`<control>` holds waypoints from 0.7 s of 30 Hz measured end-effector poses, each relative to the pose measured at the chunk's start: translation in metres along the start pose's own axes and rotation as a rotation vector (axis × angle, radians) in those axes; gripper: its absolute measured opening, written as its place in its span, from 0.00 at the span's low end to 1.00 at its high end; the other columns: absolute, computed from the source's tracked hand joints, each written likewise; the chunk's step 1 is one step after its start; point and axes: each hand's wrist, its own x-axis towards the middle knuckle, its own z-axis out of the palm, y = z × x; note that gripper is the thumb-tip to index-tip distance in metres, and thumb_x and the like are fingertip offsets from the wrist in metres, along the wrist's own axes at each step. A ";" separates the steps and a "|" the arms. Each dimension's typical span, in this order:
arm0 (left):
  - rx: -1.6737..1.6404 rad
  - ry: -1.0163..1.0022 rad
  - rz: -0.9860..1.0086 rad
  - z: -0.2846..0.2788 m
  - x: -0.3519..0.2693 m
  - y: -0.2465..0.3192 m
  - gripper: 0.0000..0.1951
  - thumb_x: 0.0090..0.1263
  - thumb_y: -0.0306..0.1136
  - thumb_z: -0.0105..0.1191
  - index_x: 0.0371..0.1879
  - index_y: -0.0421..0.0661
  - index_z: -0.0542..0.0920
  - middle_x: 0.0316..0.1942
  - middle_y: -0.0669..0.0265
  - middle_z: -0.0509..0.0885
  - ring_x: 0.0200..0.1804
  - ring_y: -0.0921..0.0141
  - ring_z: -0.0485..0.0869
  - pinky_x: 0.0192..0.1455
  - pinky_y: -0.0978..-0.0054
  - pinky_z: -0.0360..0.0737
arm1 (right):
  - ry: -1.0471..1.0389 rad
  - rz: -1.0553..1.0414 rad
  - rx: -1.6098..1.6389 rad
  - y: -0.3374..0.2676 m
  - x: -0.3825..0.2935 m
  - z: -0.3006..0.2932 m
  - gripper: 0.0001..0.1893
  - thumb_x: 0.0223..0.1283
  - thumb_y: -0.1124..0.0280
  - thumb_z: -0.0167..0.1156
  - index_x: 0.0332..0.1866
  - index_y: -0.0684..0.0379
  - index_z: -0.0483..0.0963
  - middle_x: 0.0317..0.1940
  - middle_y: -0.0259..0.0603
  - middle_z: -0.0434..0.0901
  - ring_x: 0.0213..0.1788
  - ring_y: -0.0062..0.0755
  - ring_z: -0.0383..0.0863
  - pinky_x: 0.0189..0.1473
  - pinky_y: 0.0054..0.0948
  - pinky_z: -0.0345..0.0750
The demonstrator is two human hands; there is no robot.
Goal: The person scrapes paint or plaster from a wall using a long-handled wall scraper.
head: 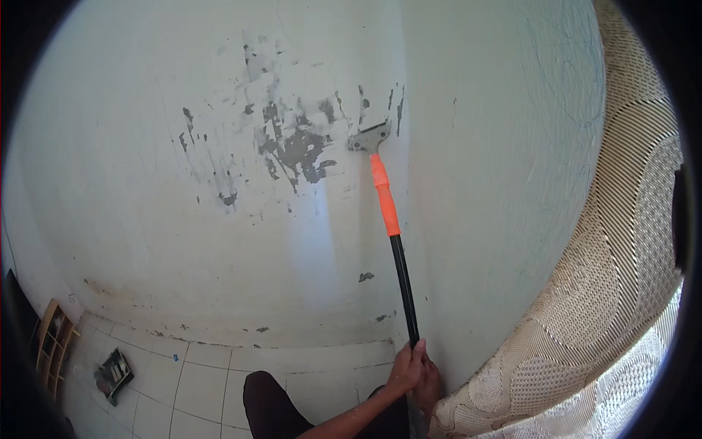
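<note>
A long-handled wall scraper with a flat metal head (370,138), an orange neck (385,195) and a black pole (404,285) reaches up from my hands. Its blade edge lies at the painted wall (137,219), just left of the corner and right of a large patch of grey where paint is gone. My left hand (405,372) is closed around the lower end of the pole. Close beside it, lower and to the right, my right hand (429,387) also grips the pole, partly hidden by the left one.
A patterned beige curtain (581,285) hangs along the right side, close to my right hand. On the white tiled floor (203,384) at the lower left lies a black tray (116,373) with things in it. A wooden rack (52,345) stands at the far left.
</note>
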 end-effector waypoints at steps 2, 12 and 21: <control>-0.047 -0.022 -0.018 0.008 -0.004 0.005 0.25 0.88 0.46 0.43 0.29 0.40 0.75 0.18 0.63 0.79 0.24 0.70 0.81 0.30 0.65 0.76 | 0.016 -0.053 -0.079 -0.010 -0.003 -0.009 0.28 0.81 0.56 0.46 0.74 0.66 0.67 0.51 0.61 0.84 0.56 0.56 0.87 0.58 0.44 0.80; 0.090 0.044 -0.029 0.001 0.017 -0.027 0.27 0.87 0.50 0.44 0.32 0.36 0.76 0.17 0.55 0.81 0.23 0.57 0.85 0.30 0.57 0.77 | 0.011 0.046 -0.080 0.008 0.020 0.006 0.26 0.77 0.58 0.56 0.71 0.64 0.70 0.49 0.58 0.85 0.55 0.55 0.88 0.55 0.42 0.82; 0.233 0.140 0.089 -0.012 0.046 -0.024 0.26 0.88 0.47 0.41 0.28 0.40 0.74 0.16 0.60 0.78 0.21 0.64 0.81 0.28 0.61 0.76 | 0.035 0.062 0.037 0.026 0.060 0.033 0.23 0.80 0.58 0.51 0.68 0.66 0.72 0.53 0.54 0.84 0.57 0.46 0.86 0.59 0.36 0.79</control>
